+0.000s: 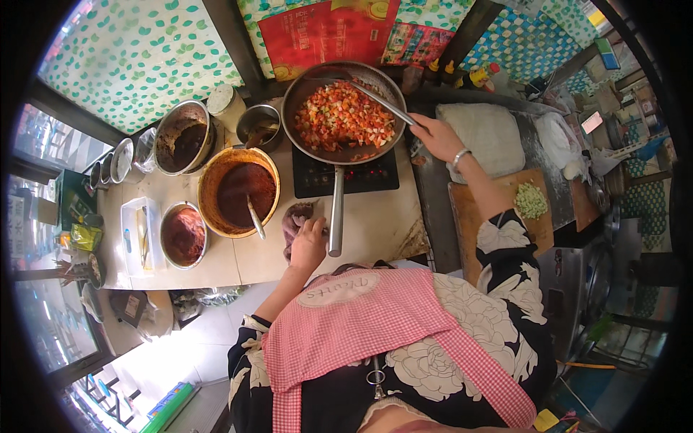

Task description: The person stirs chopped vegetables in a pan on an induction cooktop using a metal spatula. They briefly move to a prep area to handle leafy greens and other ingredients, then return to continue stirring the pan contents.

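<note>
A frying pan full of diced red and pale food sits on a black induction cooktop. My right hand grips the handle of a metal ladle or turner, whose dark head lies at the pan's far left rim. Beside the pan handle, on its left, my left hand rests at a bunched purple-brown cloth on the counter. The fingers bend over the cloth's right side; whether they clasp it is hard to see.
Left of the cooktop stand a yellow pot of dark red sauce with a spoon, a bowl of red paste, a plastic box and a steel pot. To the right, chopped green pieces lie on a wooden board.
</note>
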### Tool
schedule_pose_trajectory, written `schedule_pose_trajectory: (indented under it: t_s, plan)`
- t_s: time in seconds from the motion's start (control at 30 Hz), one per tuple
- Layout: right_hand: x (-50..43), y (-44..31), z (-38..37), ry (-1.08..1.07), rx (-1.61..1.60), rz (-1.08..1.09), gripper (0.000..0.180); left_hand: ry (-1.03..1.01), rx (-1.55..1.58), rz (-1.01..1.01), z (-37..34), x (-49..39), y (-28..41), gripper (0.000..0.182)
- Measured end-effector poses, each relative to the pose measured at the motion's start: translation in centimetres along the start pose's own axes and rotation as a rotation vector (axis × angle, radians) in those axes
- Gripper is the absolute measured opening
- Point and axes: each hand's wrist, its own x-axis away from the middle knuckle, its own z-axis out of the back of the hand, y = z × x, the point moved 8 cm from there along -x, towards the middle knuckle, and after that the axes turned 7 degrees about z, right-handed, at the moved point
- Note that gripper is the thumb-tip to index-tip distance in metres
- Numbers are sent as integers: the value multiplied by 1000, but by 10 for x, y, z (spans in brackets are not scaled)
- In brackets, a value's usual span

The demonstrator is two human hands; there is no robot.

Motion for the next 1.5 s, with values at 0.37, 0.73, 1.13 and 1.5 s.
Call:
schedule_pose_trajectory:
  t_s: [0.37, 0.73, 1.13, 1.5]
  plan:
    - [22, -56, -13, -114, 550, 132, 43, -440, 1309, 635, -19, -9, 28, 48]
    - [24, 13, 26, 12, 35, -7, 42, -479, 1206, 635, -11, -1, 65, 42]
    - [27, 4, -34, -6, 53, -49, 47, -448, 1192, 671, -8, 1, 66, 37]
    - [54, 21, -64, 205, -55, -134, 44, -446, 1189, 667, -8, -2, 71, 37]
